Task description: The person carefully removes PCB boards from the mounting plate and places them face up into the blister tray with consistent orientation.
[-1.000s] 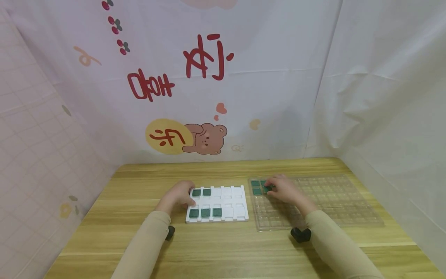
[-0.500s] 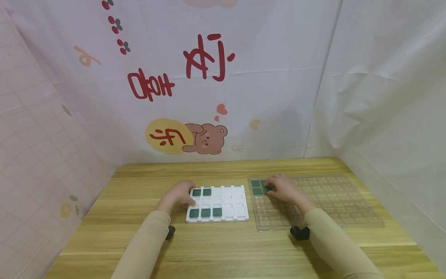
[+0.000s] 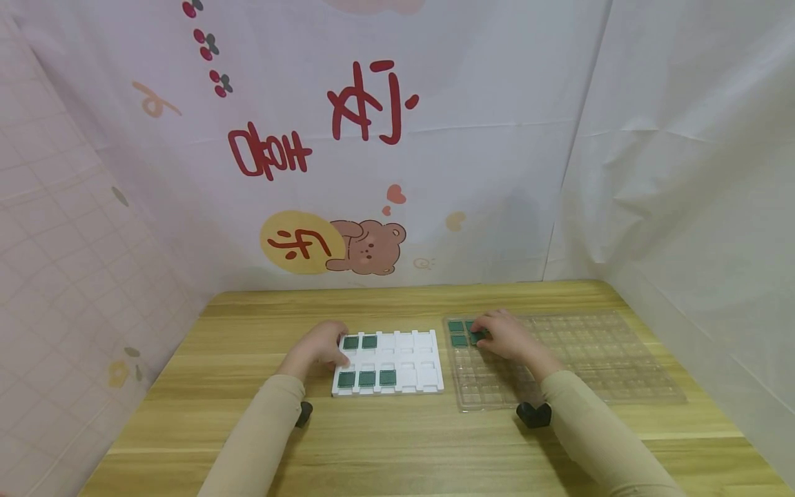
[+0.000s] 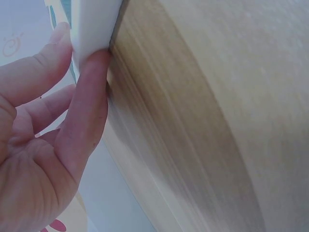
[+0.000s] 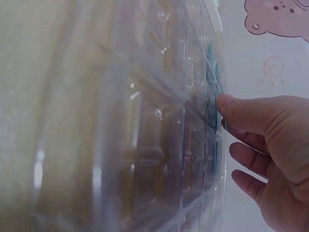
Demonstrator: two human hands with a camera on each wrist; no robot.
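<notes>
Both hands lay on the pale wooden table [image 3: 397, 442], one at each tray. On the left, the left hand [image 3: 318, 351] steadied the white moulded plastic tray [image 3: 413, 362] by its near-left edge, thumb and forefinger [image 4: 91, 92] pinching the rim while the other fingers lay loosely bent. That tray held five small dark-green square chips [image 3: 366, 378]: two in the far row, three in the near row, with the remaining pockets to their right unfilled. Further right, the right hand [image 3: 506, 336] rested on the far-left corner of the clear plastic grid tray [image 3: 596, 359], fingers curled down over a green chip [image 3: 477, 337] in the second pocket row; the thumb tip [image 5: 227, 104] pressed against it. Whether the chip was truly pinched or only being seated I could not tell. Two more green chips [image 3: 457, 333] sat just left of those fingers. By my reading, this was the placing step of moving chips between trays. Releasing the chip flat in its pocket would come next. Behind, the cloth backdrop [image 3: 373, 138] bore red characters, apparently upside down, and a cartoon bear; I could not read them reliably.
</notes>
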